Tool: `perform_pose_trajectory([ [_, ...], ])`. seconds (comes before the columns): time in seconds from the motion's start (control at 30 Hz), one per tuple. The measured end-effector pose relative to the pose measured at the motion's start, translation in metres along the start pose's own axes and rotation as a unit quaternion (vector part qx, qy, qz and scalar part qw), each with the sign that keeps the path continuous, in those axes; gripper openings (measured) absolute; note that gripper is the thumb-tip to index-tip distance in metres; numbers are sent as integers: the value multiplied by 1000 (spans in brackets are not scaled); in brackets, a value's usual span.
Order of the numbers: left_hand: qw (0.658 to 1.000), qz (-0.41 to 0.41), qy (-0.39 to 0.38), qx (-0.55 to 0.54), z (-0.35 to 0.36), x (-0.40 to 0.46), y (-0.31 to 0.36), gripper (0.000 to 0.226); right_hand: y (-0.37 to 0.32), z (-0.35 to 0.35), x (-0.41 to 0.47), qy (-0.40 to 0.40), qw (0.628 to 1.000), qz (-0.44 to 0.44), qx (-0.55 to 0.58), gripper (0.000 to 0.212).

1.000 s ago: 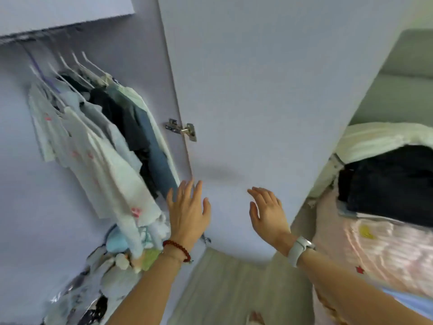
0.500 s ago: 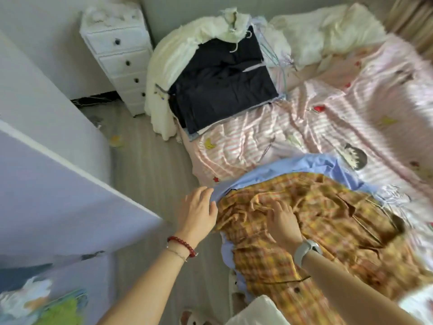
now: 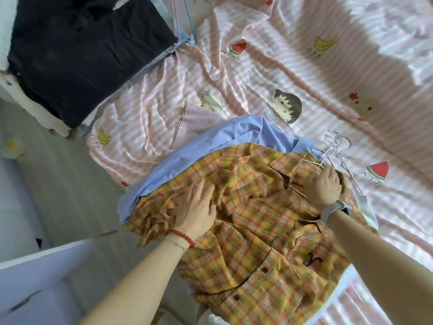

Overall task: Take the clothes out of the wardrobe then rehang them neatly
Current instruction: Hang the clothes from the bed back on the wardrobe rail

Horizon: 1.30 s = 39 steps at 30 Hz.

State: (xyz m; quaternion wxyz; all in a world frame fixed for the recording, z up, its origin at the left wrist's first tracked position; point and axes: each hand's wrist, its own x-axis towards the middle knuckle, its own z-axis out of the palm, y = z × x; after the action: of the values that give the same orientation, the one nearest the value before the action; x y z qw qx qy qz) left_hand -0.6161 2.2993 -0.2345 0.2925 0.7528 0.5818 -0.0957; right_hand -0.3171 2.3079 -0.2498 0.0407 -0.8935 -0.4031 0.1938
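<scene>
Clothes (image 3: 257, 226) lie piled on pink striped bedsheet (image 3: 293, 73) beside grey floor (image 3: 58, 174).

Soft daylight falls from the upper right, glaring on the pink striped cotton bedsheet (image 3: 293, 73). Wide-angle bending warps edges. Slight blur throughout

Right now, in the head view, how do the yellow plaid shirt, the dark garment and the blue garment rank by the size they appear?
1. yellow plaid shirt, nearest the camera, which enlarges it.
2. dark garment, cut off by the frame edge.
3. blue garment, mostly hidden under the plaid shirt, so its real size is uncertain.
</scene>
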Motion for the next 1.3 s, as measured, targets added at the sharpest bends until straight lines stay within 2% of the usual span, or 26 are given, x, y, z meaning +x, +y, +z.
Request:
perform_pose_trajectory([
  [0.07,1000,-5,-20,9,6,10,5,55,15,-4,21,-14,1000,22,-9,40],
  [0.17,999,-13,-41,21,11,19,11,55,26,-7,43,-50,998,8,-33,34],
  [0.33,999,-17,-32,25,13,28,24,54,22,-3,62,-82,995,10,-56,40],
  [0.53,999,-9,3,40,11,37,42,50,16,-7,71,-140,984,69,85,43],
  [0.67,998,20,42,34,4,40,59,51,10,-9,53,1,985,62,163,26],
  [0.77,989,93,109,38,-14,49,79,56,5,-21,33,89,959,-46,267,19],
  [0.9,951,205,204,107,-49,67,120,60,-15,-50,7,118,918,-208,317,18],
  [0.97,947,229,193,119,-63,72,131,53,-29,-65,-2,109,900,-268,326,17],
  [1.07,962,209,171,35,-85,66,128,28,-45,-84,-13,86,890,-309,323,17],
  [1.13,965,177,194,3,-97,51,112,22,-53,-90,-25,82,895,-329,291,16],
  [1.2,966,141,213,-35,-105,29,86,19,-60,-88,-38,114,913,-332,210,29],
  [1.3,965,74,239,-73,-118,-11,39,16,-76,-79,-66,128,944,-273,133,42],
])
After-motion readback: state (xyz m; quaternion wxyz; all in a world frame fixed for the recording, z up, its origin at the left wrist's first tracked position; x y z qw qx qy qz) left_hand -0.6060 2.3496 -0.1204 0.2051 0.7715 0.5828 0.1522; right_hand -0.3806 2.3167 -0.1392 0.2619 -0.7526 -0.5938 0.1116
